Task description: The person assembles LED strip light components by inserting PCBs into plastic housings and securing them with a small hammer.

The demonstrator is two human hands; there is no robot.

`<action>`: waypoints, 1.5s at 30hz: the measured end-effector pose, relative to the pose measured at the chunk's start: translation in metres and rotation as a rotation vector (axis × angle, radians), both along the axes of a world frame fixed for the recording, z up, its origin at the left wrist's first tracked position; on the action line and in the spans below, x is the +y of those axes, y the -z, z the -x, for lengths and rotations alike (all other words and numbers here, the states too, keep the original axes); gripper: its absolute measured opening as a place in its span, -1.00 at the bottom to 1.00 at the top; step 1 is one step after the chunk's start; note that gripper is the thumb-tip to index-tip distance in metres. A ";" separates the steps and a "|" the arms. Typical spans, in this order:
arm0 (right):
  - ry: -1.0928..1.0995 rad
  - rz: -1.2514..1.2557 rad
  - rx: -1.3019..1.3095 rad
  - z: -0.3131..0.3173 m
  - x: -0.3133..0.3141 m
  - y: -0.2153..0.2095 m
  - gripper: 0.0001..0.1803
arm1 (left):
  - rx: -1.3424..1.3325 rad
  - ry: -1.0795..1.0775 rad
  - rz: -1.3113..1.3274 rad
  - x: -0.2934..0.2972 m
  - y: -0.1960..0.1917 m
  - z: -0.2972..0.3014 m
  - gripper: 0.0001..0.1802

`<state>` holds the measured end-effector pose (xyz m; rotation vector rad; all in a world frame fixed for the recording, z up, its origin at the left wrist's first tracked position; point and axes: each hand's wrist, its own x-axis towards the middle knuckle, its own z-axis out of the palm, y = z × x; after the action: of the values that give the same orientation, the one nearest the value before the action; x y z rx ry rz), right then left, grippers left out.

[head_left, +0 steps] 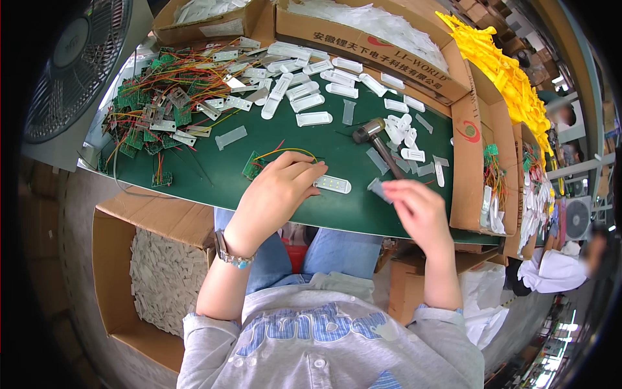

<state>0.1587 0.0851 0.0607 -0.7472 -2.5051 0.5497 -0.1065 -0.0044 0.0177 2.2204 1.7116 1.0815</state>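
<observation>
My left hand [282,185] is closed over one end of a white oblong casing with an LED strip [334,184] in it, lying near the table's front edge. A green circuit board [251,166] with a yellow wire sits just beyond that hand; whether it joins the strip is hidden under my fingers. To the right, my right hand [418,204] pinches a small translucent plastic cover [378,188] above the table, apart from the casing. A hammer [379,139] lies beyond my right hand, its head toward the far left.
Wired circuit boards [139,107] are heaped at the left beside a fan [74,55]. White casings [314,118] spread across the back. Loose translucent covers [231,137] lie about. Cardboard boxes [463,155] edge the back and right; another open carton [107,259] stands below left.
</observation>
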 end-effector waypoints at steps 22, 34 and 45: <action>0.115 -0.220 0.050 0.046 -0.024 0.023 -0.59 | -0.047 -0.018 0.027 0.001 -0.002 -0.001 -0.46; 0.034 -0.247 0.040 0.066 -0.018 0.037 -0.61 | -0.057 -0.009 0.031 0.001 -0.002 0.000 -0.42; -0.015 -0.329 0.018 0.065 -0.017 0.036 -0.63 | -0.095 -0.016 0.036 0.000 0.000 0.000 -0.50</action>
<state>0.0933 0.0679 0.0246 -0.5934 -2.4987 0.1396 -0.1065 -0.0043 0.0177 2.1020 1.6990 1.1310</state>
